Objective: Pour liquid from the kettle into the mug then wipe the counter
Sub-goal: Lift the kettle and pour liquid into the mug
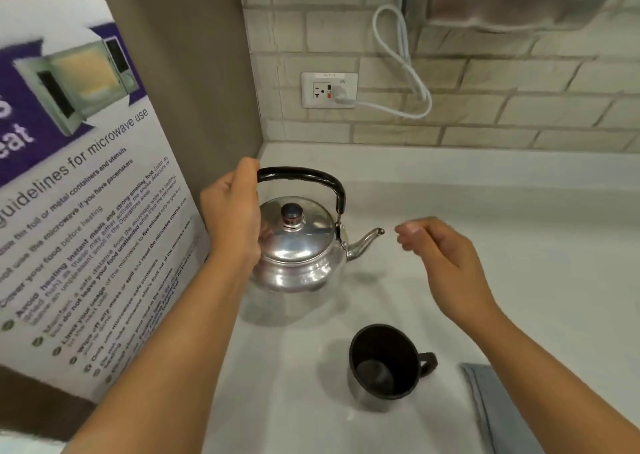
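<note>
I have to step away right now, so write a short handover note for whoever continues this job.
Left hand: at the left end of the kettle handle, fingers curled round it; firm grip unclear.
Right hand: free, loosely curled above the counter, beside the spout.
Kettle: lid on, spout pointing right.
Mug: upright in front of it, looks empty.
Cloth: folded, right of the mug.
Done: nothing poured.
Left: pour, then wipe.

Your left hand [235, 211]: forearm bare and extended forward, wrist straight, fingers curled closed around a handle end. Your right hand [440, 256]: forearm bare, angled inward, held in the air, fingers loosely bent and empty, thumb toward the fingertips.
</note>
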A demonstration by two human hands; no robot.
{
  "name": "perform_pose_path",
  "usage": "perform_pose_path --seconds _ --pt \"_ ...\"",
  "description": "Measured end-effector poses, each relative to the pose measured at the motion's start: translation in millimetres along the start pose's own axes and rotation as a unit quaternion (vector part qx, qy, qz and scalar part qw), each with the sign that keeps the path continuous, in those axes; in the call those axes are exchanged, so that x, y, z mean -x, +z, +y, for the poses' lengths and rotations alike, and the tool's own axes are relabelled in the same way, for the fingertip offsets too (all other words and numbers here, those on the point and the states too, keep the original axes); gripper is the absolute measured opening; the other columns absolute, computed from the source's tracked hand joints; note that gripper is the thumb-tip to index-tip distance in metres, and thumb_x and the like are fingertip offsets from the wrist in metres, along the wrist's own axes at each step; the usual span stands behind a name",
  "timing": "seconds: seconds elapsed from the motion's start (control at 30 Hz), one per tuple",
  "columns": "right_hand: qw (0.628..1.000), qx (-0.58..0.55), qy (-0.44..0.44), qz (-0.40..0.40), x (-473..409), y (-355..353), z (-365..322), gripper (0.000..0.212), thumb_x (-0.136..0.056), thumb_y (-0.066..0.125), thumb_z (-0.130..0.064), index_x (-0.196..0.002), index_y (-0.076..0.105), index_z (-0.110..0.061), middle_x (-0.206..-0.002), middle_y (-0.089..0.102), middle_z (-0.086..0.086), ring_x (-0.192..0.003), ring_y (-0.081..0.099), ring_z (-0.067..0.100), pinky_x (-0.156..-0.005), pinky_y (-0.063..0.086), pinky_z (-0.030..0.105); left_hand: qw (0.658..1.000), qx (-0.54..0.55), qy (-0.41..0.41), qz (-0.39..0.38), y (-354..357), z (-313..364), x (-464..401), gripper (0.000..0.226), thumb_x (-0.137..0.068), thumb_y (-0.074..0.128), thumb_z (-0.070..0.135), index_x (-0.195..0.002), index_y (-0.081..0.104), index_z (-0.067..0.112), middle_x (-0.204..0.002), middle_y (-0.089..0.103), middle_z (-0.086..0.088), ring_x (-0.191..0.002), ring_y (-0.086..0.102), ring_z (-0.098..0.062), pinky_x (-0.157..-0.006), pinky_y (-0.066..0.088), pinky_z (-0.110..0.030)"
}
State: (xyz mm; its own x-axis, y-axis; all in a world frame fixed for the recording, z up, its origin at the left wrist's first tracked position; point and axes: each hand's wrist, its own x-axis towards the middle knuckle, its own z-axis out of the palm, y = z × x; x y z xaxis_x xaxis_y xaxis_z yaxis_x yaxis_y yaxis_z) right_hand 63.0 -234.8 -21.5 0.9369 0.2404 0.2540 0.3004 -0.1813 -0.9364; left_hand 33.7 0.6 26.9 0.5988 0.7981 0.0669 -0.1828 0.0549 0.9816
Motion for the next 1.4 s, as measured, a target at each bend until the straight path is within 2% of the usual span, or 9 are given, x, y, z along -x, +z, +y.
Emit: perform_pose_path --seconds 0.13,0.27,0.37,0.47,0.57,0.77,1.0,1.27,1.4 --pt "0.996 0.026 0.079 0.013 61.1 -3.4 28.0 0.032 -0.095 0.051 -0.037 -0.075 0.064 -0.016 -0.074 0.068 -0.01 -0.075 0.062 0.004 -0.073 0.045 0.015 1.0 -0.005 0.009 -0.014 -20.0 10.6 16.4 0.048 -0.073 0.06 0.034 -0.038 0.029 0.025 -0.051 0.022 0.002 -0.048 0.017 -0.014 -0.051 0.014 -0.036" --pt "0.991 0.01 0.124 0.052 101.4 12.8 44.0 0.04 -0.094 0.049 -0.038 -0.062 0.043 -0.015 -0.054 0.046 -0.013 -0.054 0.044 0.004 -0.052 0.037 0.01 0.999 -0.016 0.036 -0.014 -40.2 20.9 32.0 0.049 -0.072 0.059 0.034 -0.035 0.03 0.024 -0.045 0.023 0.007 -0.043 0.019 -0.011 -0.042 0.016 -0.028" --pt "0.983 -0.029 0.155 0.097 115.3 28.1 50.8 0.043 -0.095 0.048 -0.038 -0.06 0.035 -0.016 -0.054 0.039 -0.007 -0.048 0.038 0.005 -0.044 0.032 0.012 0.999 -0.018 0.037 -0.021 -52.9 27.0 42.2 0.049 -0.071 0.059 0.034 -0.034 0.028 0.024 -0.045 0.022 0.006 -0.043 0.019 -0.012 -0.044 0.016 -0.03" --pt "0.979 -0.04 0.157 0.123 119.2 36.0 54.5 0.042 -0.095 0.047 -0.037 -0.062 0.037 -0.014 -0.06 0.037 0.005 -0.056 0.039 0.014 -0.055 0.035 0.026 0.999 -0.016 0.033 -0.04 -64.5 29.7 52.6 0.049 -0.071 0.06 0.034 -0.037 0.027 0.024 -0.048 0.022 0.003 -0.046 0.018 -0.015 -0.046 0.016 -0.035" --pt "0.979 -0.036 0.152 0.132 119.3 33.1 55.5 0.041 -0.094 0.046 -0.035 -0.058 0.035 -0.018 -0.054 0.037 -0.002 -0.055 0.038 0.015 -0.059 0.034 0.032 0.998 -0.012 0.03 -0.056 -72.5 30.8 62.7 0.051 -0.073 0.06 0.034 -0.04 0.024 0.024 -0.049 0.019 0.002 -0.047 0.015 -0.017 -0.049 0.014 -0.041" --pt "0.98 -0.014 0.157 0.124 115.7 8.5 60.2 0.044 -0.093 0.044 -0.031 -0.051 0.032 -0.022 -0.049 0.036 -0.008 -0.054 0.037 0.016 -0.059 0.034 0.035 0.997 -0.016 0.033 -0.066 -76.8 30.0 77.9 0.046 -0.066 0.059 0.038 -0.04 0.024 0.023 -0.05 0.017 0.002 -0.051 0.016 -0.02 -0.051 0.016 -0.044" --pt "0.981 -0.006 0.159 0.11 120.5 -12.3 66.0 0.039 -0.096 0.042 -0.028 -0.06 0.037 -0.015 -0.059 0.039 0.003 -0.061 0.042 0.019 -0.059 0.04 0.032 0.993 -0.041 0.066 -0.086 -62.8 23.7 92.6 0.054 -0.074 0.06 0.031 -0.032 0.027 0.024 -0.037 0.016 0.013 -0.039 0.014 -0.009 -0.039 0.016 -0.021" --pt "0.986 0.015 0.15 0.075 119.9 -16.8 67.2 0.039 -0.099 0.039 -0.031 -0.066 0.045 -0.009 -0.066 0.044 0.009 -0.065 0.047 0.02 -0.064 0.047 0.033 0.98 -0.124 0.116 -0.1 -41.1 28.3 105.6 0.046 -0.068 0.059 0.037 -0.034 0.032 0.02 -0.036 0.018 0.01 -0.043 0.018 -0.011 -0.049 0.022 -0.029" --pt "0.987 0.018 0.139 0.071 120.3 -17.3 69.1 0.041 -0.099 0.039 -0.03 -0.062 0.039 -0.012 -0.061 0.041 0.005 -0.061 0.044 0.018 -0.063 0.043 0.034 0.968 -0.162 0.152 -0.12 -32.9 29.0 108.6 0.046 -0.069 0.06 0.038 -0.037 0.033 0.018 -0.036 0.019 0.009 -0.042 0.019 -0.012 -0.05 0.023 -0.03"
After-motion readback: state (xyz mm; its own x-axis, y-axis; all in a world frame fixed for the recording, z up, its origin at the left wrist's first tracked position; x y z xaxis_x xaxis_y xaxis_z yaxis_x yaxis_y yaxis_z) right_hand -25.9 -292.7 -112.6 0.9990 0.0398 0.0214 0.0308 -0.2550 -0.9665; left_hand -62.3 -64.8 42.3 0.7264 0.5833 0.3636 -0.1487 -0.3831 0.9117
